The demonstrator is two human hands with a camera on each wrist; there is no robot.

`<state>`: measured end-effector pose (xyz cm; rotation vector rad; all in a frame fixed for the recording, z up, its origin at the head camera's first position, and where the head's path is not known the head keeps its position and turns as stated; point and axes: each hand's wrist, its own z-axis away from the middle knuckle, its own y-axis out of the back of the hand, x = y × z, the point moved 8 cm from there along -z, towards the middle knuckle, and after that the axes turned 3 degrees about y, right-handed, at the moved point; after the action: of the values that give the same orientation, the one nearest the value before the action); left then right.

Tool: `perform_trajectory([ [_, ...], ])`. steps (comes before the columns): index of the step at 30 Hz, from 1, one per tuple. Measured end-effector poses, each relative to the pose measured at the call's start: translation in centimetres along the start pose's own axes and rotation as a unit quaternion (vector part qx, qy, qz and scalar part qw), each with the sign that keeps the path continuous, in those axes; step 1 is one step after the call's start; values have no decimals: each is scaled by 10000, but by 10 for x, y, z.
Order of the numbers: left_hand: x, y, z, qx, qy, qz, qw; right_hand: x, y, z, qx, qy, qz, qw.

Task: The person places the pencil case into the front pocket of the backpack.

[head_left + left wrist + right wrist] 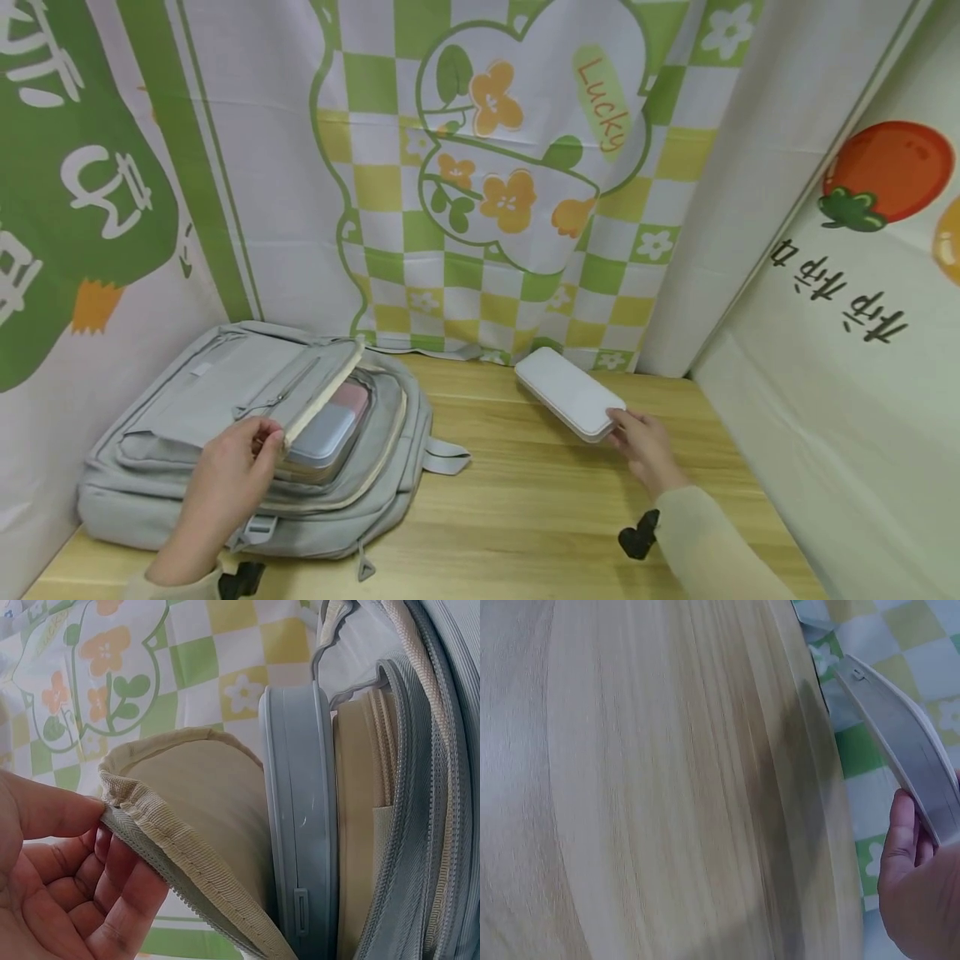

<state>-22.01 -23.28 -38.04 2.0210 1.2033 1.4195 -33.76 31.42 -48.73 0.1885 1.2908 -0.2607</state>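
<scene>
A grey backpack [187, 417] lies flat on the left of the wooden table [525, 500]. My left hand [228, 475] pinches the edge of its front flap [315, 392] and holds it lifted, so the compartment gapes. Inside lies a flat grey-blue box [330, 429] with a pink part. In the left wrist view my left hand's fingers [67, 877] pinch the beige-lined flap [195, 825] beside the box [296, 817]. Right of centre is a white flat case [570, 392]; my right hand [641, 446] grips its near end. The right wrist view shows my thumb [904, 832] against the case's side [907, 742].
Printed cloth hangs close behind the table [487, 167] and along both sides, with a white sheet on the right [840, 375]. A backpack strap [446, 457] sticks out toward the table's middle. Bare wood [667, 787] lies between the backpack and the case.
</scene>
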Motion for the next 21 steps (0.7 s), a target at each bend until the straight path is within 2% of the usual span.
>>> perform_trajectory([
  [14, -2, 7, -2, 118, 59, 134, 9998, -13, -49, 11, -593, 186, -155, 9979],
  [21, -6, 10, -3, 273, 138, 182, 9994, -16, -81, 19, -991, 179, -195, 9947],
])
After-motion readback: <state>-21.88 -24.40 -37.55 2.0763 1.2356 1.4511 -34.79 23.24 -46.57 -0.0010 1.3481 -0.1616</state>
